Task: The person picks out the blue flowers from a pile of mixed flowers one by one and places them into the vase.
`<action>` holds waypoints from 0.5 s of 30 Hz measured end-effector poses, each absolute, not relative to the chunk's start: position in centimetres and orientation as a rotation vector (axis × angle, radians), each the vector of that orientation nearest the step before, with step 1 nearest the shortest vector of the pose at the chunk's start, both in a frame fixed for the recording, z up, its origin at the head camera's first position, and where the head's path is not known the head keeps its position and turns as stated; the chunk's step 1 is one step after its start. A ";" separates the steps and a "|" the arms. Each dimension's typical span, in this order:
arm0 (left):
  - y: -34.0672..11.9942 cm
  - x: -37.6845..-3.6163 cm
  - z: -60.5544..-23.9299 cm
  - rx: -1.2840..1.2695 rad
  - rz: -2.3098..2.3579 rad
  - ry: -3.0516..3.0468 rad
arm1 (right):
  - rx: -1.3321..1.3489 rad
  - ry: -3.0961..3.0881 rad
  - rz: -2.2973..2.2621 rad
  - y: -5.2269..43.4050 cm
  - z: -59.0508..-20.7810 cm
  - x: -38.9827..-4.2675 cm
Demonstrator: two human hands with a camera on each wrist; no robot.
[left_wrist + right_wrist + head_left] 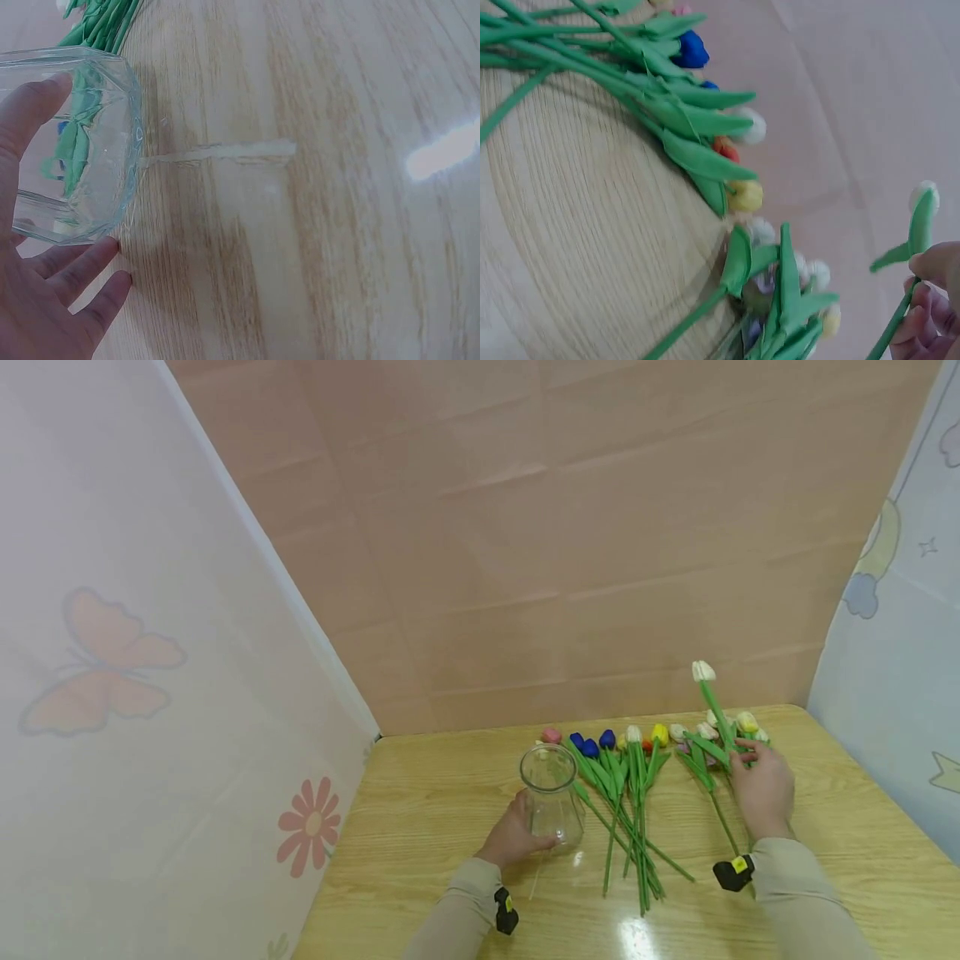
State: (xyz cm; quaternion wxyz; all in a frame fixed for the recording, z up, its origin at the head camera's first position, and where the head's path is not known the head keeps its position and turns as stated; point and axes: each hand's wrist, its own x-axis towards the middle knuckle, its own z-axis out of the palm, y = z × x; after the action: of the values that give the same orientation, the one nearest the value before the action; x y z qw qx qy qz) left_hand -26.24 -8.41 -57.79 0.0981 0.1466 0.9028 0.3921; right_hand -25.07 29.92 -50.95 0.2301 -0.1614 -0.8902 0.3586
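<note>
L hand [519,835] has thumb & fingers curled round the clear glass vase [558,810], upright or nearly so, mouth up; can't tell if its base touches the tbl. [435,785]. No stems seen in vase; green in L wrist view is prob. just flowers behind the glass. Next, mixed tulip bunch [636,777] lying w/ stems crossed, then smaller R bunch [705,746]. Above that, white tulip [703,672] is up, stem pinched by R hand [763,787]. Step looks like picking out one stem; next move prob. needs firm pinch, clear of R bunch, vase steady.
</note>
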 end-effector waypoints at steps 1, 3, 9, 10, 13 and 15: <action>-8.4 -26.2 -57.8 0.436 1.161 2.672 | -0.458 -2.451 0.981 30.3 -51.0 -24.9; -8.5 -26.3 -57.9 0.439 1.162 2.672 | -0.482 -2.455 0.975 30.9 -51.2 -24.7; -8.5 -26.4 -58.0 0.446 1.168 2.669 | -0.559 -2.478 0.949 32.5 -52.2 -24.3; -8.5 -26.4 -58.0 0.444 1.167 2.667 | -0.571 -2.485 0.955 32.8 -52.3 -24.3; -8.6 -26.5 -58.2 0.437 1.167 2.665 | -0.609 -2.537 0.968 33.3 -52.9 -24.1; -8.6 -26.6 -58.3 0.428 1.169 2.657 | -0.623 -2.574 0.993 33.6 -53.3 -23.9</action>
State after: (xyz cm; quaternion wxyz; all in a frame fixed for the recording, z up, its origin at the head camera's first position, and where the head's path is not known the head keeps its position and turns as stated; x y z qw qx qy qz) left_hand -26.57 -8.58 -58.30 0.1036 0.1451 0.9007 0.3962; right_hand -23.90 33.58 -53.30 0.1559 -0.2174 -0.8989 0.3469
